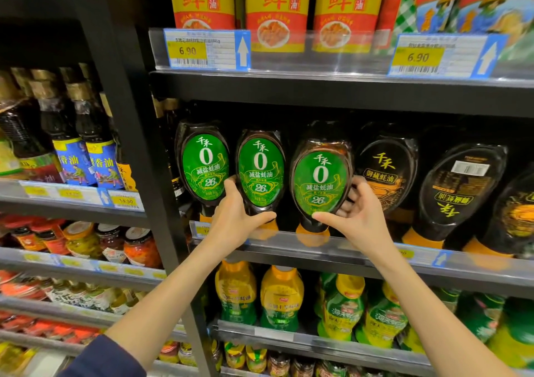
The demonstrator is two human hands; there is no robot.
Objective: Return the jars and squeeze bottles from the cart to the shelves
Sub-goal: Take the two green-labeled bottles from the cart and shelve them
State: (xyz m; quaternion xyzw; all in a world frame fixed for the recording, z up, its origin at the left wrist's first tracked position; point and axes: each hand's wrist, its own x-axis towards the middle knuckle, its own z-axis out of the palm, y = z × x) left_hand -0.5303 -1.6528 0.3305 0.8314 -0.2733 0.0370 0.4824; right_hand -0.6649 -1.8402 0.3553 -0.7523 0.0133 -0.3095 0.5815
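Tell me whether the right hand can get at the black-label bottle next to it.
Probably not yet: the right hand grips a green-label bottle. The black-label bottle stands just beside it with nothing in front, so it looks reachable once the hand is free.

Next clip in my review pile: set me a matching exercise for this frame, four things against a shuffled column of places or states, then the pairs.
Things
1. left hand
2. right hand
3. black bottle with barcode
4. blue-label bottles

Places or states
A. in the left bay, beyond the black upright
B. holds the third green-label bottle
C. tilted, print upside down, right of both hands
D. holds the middle green-label bottle

Pairs: 1-D, 2-B, 3-C, 4-A
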